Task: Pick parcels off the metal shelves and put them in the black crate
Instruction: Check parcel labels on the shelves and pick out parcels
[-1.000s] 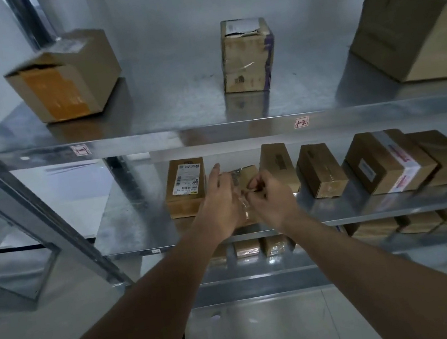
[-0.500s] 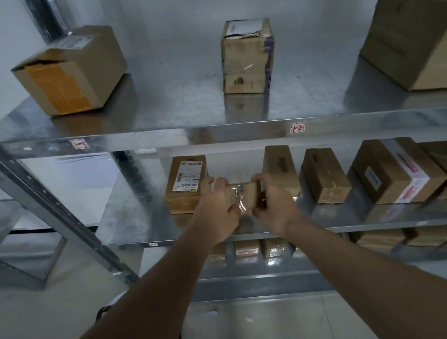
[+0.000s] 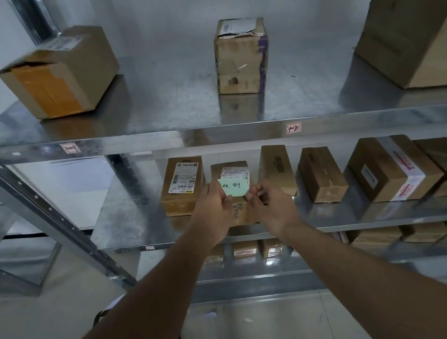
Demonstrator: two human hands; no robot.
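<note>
— Cardboard everywhere. Which parcel have the hands got?

— The small brown parcel [image 3: 236,196] at the centre of the frame, on the middle metal shelf [image 3: 126,227], just right of the labelled box [image 3: 182,185]. It sits at the shelf's front edge.

— And the grip?

— The left hand [image 3: 214,214] is closed on the parcel's left side. The right hand [image 3: 273,208] pinches the lower right corner of a pale green note [image 3: 235,188] with handwriting, which lies against the parcel's top.

— Anything above?

— Three bigger boxes on the upper shelf [image 3: 181,130]: an orange-taped box [image 3: 57,75] at upper left, a torn box [image 3: 241,56] in the middle, a large box [image 3: 416,33] at right.

— The black crate?

— I can't see it from here.
</note>
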